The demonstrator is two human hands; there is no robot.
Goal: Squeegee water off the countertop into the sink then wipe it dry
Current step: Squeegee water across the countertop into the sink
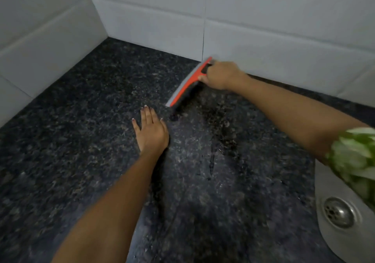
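No brand, label or writing can be read on anything here. The sink (pixel 343 212), a steel basin cut into the right edge of the surface (pixel 71 141), is only partly in frame; its drain strainer (pixel 338 212) shows, and whether water stands in the basin cannot be made out. The surface is dark speckled stone, with darker wet patches (pixel 221 124) and thin streaks between its back edge and the sink. The squeegee (pixel 187 83), orange with a grey blade, lies slantwise near the back edge, its far tip at the white tiled wall (pixel 263 29). The right hand (pixel 220 75) is clamped round its handle, which is mostly hidden under the curled fingers. The left hand (pixel 151 129) lies flat on the surface, fingers straight and spread, just beside the squeegee's near tip but not touching it. A blurred green-and-white patterned sleeve (pixel 353 157) covers the right upper arm and hides part of the sink's rim.
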